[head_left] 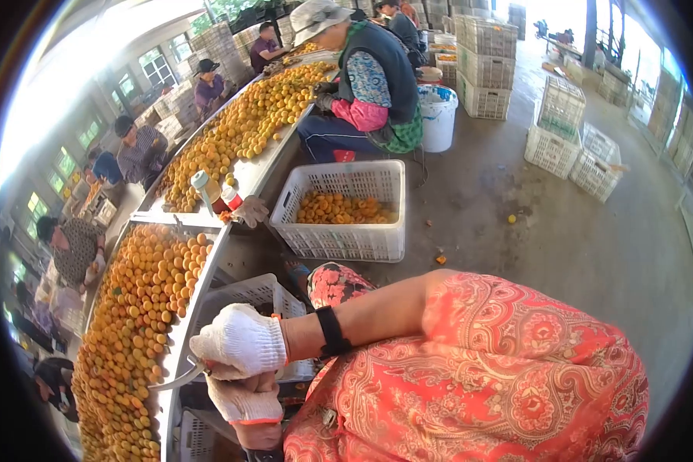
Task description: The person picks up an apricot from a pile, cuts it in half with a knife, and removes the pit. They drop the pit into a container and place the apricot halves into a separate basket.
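My right hand [239, 339], in a white knitted glove with a black band on the wrist, is closed, its fingertips hidden. Just below and touching it is my left hand [245, 396], in a dirtier glove, also closed. What either holds is hidden between them. A thin curved metal piece [179, 379] runs from the gloves to the edge of a metal sorting table [179, 339]. Orange-yellow fruits [135, 308] cover much of that table. Under my forearm, a white crate [246, 292] is partly hidden.
A white crate [339, 242] of halved fruit stands on the floor. Beyond it sits a co-worker [369, 77] in a hat, near a white bucket [437, 119]. A bottle [205, 187] and a loose glove [251, 210] lie by the table joint. Stacked crates [487, 65] stand behind.
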`<state>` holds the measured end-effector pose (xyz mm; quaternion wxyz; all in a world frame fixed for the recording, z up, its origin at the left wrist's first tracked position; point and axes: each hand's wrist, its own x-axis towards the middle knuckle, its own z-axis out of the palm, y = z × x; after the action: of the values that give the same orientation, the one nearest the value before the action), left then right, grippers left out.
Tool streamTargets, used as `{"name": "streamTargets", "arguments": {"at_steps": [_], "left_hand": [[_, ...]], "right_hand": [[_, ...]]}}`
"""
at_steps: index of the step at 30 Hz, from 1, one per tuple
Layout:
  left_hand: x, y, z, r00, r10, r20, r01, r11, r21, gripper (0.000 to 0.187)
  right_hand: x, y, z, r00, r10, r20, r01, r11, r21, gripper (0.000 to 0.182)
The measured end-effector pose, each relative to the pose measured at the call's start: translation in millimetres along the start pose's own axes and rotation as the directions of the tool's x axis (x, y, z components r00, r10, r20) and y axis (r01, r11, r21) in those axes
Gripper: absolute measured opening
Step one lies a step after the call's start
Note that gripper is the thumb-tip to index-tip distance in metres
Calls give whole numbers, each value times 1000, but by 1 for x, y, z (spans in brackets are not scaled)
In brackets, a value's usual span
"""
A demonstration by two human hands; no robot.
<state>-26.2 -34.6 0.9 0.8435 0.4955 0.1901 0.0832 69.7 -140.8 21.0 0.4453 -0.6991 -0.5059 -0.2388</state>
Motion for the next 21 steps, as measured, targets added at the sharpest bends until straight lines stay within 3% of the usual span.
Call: {"name": "streamTargets", "arguments": {"at_steps": [2,4,5,7,8,9,10,11,13,14,17,18,19,20,21], "left_hand": [[1,-6,-9,998,38,53,-45,989,138,46],[-5,6,21,980,-65,-188,68,998,11,39],[6,12,27,961,-193,-199,162,973,-162,39],[23,10,25,988,-120,-96,87,952,-293,34],[14,19,41,966,-113,-232,47,961,-273,26],[22,18,27,976,-156,-149,83,911,-405,23],[63,-7,-42,808,35,587,239,893,-382,34],[46,1,-24,940,-48,338,192,893,-407,39],[26,12,-8,979,-68,193,137,917,-374,45],[21,16,-3,992,-71,108,104,933,-343,45],[26,12,-23,988,-70,134,110,944,-312,39],[27,12,-25,984,-62,169,107,955,-275,36],[12,18,-9,989,-140,-51,114,931,-346,30],[33,3,-54,950,-91,298,197,917,-347,28],[3,19,0,983,-119,-142,77,960,-269,31]], "right_hand": [[0,3,2,998,-67,-12,67,998,20,21],[2,5,0,998,-27,49,26,999,28,22],[1,8,1,999,31,-14,-28,982,185,21],[0,13,11,985,159,-73,-135,955,263,19],[-2,13,12,974,219,-52,-190,923,336,17],[0,12,16,926,377,-30,-342,868,361,15],[6,8,23,823,568,-11,-460,677,574,16],[12,5,18,733,675,80,-473,422,774,21],[11,35,31,695,675,249,-472,167,866,23],[17,17,8,621,721,305,-582,164,797,24],[18,13,12,589,710,386,-645,125,754,25],[15,17,22,637,690,344,-613,183,768,22],[16,8,33,591,734,335,-511,20,859,14],[11,11,42,755,631,180,-478,341,810,10],[7,16,47,879,478,2,-360,659,661,8]]}}
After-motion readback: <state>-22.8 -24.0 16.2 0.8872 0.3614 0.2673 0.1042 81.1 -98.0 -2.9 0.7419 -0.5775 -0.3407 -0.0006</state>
